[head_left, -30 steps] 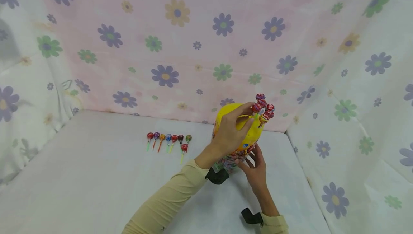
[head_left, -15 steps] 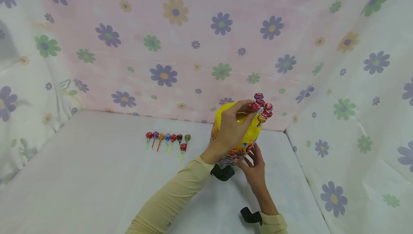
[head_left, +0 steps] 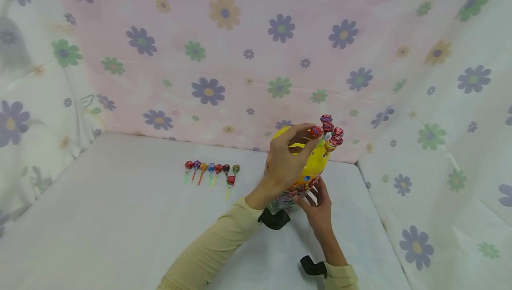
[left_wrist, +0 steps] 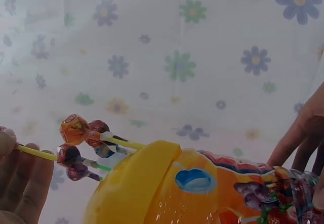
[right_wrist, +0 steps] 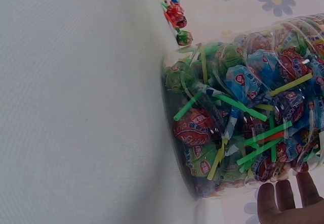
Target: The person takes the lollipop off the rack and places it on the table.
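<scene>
In the head view my left hand is raised beside the yellow lid of a large candy jar. Its thumb and fingertips pinch the wrapped red head of a lollipop. The left wrist view shows that lollipop's yellow stick. Several other lollipops stick out from the top of the lid. My right hand holds the jar low on its side, thumb and fingers spread around it. Through the clear wall of the jar many wrapped lollipops show in the right wrist view.
A row of loose lollipops lies left of the jar on the white table, with one red lollipop just in front of the row. Flower-patterned cloth hangs behind and at both sides.
The pinched lollipop has shifted slightly left, away from the others on the lid. My right hand keeps its place on the jar. The row of loose lollipops is unchanged.
</scene>
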A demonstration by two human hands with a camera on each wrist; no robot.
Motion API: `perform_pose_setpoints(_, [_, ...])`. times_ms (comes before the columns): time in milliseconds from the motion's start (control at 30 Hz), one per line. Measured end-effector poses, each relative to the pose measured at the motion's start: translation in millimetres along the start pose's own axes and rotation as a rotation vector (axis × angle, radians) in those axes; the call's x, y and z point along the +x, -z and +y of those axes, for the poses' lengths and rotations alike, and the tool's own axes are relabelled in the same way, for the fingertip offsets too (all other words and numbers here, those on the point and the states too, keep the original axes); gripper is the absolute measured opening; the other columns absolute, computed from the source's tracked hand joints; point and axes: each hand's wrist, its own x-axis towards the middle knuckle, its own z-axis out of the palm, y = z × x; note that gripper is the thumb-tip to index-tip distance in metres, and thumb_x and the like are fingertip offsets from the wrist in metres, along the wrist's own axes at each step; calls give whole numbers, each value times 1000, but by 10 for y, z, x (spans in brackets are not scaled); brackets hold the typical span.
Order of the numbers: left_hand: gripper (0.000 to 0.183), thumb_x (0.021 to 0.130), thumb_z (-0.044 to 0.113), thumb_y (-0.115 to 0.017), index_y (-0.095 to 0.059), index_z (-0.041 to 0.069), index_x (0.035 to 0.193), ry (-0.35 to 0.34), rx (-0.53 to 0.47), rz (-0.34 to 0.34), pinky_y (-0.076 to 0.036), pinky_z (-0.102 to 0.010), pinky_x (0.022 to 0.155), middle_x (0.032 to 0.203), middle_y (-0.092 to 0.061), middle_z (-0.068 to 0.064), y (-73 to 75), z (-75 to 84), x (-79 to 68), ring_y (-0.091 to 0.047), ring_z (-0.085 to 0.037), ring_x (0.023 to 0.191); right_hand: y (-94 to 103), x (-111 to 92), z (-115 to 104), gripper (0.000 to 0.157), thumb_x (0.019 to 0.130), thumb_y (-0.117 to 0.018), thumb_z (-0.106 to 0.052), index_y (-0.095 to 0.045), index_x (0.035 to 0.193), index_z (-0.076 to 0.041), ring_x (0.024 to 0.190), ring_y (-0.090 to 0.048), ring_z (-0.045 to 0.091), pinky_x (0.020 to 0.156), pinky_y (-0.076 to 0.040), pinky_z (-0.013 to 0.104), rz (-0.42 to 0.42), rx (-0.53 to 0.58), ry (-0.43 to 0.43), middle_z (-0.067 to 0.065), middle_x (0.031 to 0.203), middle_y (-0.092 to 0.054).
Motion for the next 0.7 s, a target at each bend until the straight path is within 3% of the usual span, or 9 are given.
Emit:
perform_pose_setpoints(300, [31,95,6,-71,-66,1,125,44,-9,29,-63,-29,77,111,-72,-16,240,-90,-182,-74,-27,92,5,-6,-23,92,90,-80,-16,-24,163,-24,145,-39,30,120,-34,49,3,-3,-8,7,161,-36])
perform_pose_setpoints(567, [29,93,4,-73,-68,0,121,146,-33,93,-63,-27,71,104,-73,-19,527,-345,-436,-72,-33,85,1,-14,-21,92,90,-79,-16,-23,163,-23,145,-40,31,120,-35,49,0,-17,-7,8,161,-36])
perform_pose_setpoints(700, [29,93,5,-73,-68,0,121,207,-36,110,-64,-32,69,102,-72,-21,667,-468,-538,-72,-36,85,0,-14,-14,92,90,-79,-15,-23,163,-23,145,-40,31,120,-35,49,1,-19,-4,8,160,-36])
